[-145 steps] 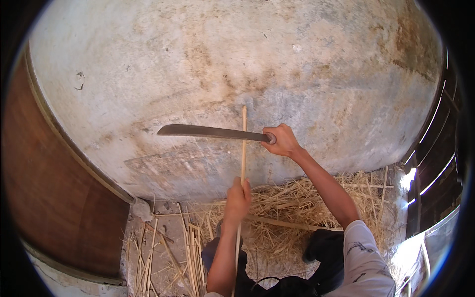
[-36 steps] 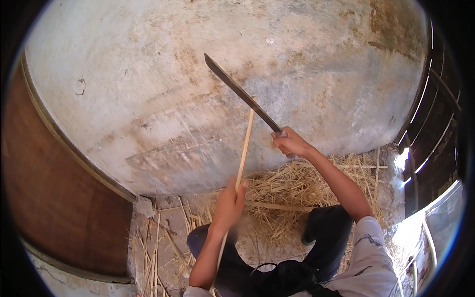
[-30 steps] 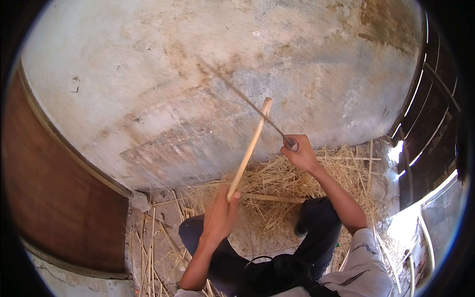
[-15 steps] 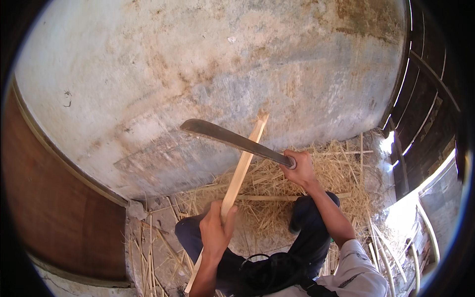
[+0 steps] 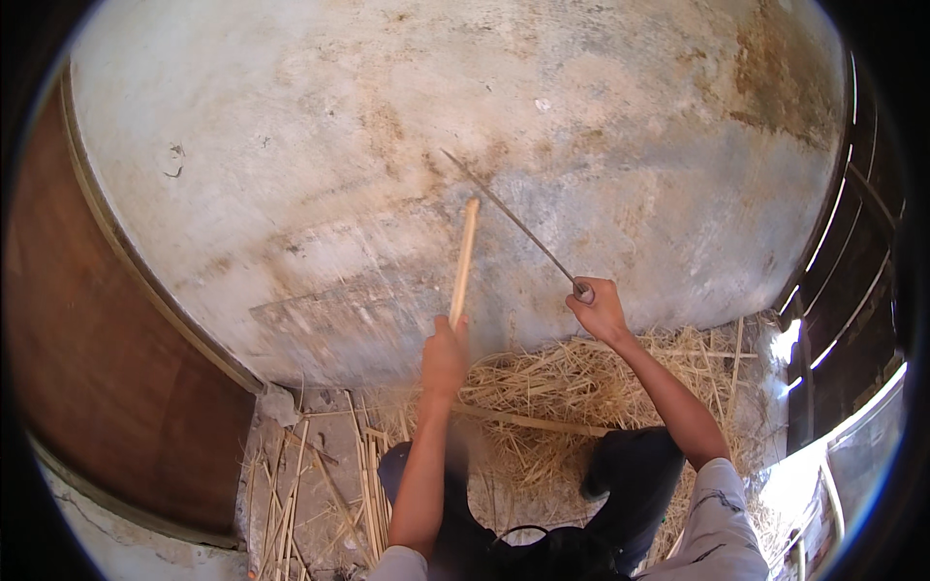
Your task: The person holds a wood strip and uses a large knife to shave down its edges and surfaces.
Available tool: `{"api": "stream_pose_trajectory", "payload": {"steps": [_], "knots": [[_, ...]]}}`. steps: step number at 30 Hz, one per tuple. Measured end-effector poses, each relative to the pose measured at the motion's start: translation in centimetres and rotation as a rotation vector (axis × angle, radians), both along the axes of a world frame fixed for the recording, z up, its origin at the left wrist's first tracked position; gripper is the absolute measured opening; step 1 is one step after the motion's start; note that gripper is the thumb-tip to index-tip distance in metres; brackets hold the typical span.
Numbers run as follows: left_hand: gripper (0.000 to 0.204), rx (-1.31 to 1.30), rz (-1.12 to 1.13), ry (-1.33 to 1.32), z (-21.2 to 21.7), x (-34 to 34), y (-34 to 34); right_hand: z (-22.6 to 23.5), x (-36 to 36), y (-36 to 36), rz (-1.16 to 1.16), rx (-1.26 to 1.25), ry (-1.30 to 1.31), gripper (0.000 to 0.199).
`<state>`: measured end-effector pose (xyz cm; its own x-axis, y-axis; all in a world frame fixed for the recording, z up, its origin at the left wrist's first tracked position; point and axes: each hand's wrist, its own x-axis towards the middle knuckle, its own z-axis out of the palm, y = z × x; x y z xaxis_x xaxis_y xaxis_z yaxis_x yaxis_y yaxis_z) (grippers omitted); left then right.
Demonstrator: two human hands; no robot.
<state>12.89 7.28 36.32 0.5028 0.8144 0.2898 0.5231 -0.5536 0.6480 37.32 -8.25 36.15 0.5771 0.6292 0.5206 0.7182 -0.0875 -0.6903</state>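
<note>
Mid-frame, my left grip (image 5: 446, 360) clasps a pale strip (image 5: 466, 257), my right grip (image 5: 597, 308) a knife (image 5: 515, 218); strokes should clear the left.

Gap between strip (image 5: 466, 257) and machete (image 5: 513, 218), wall (image 5: 329, 145) beyond

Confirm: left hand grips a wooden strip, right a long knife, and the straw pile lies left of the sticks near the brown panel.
No: in the head view the straw pile lies right of those sticks. The rest is correct.
</note>
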Motion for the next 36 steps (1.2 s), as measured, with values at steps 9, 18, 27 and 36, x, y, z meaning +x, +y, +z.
{"api": "stream_pose_trajectory", "payload": {"steps": [9, 18, 27, 36], "knots": [[0.044, -0.026, -0.057, -0.003, -1.0, 2.1, 0.7, 3.2, 2.9, 11.0, 0.025, -0.164, -0.19, 0.018], [0.041, -0.09, -0.14, -0.117, -2.1, 2.3, 1.8, 3.0, 4.7, 15.3, 0.023, -0.211, -0.26, 0.02], [0.042, -0.118, -0.147, -0.09, -1.2, 1.8, 1.8, 3.4, 4.5, 15.8, 0.061, -0.18, -0.28, 0.019], [0.042, -0.267, -0.265, -0.193, -0.9, 1.7, 2.0, 2.9, 4.5, 16.1, 0.059, -0.101, -0.189, 0.018]]}}
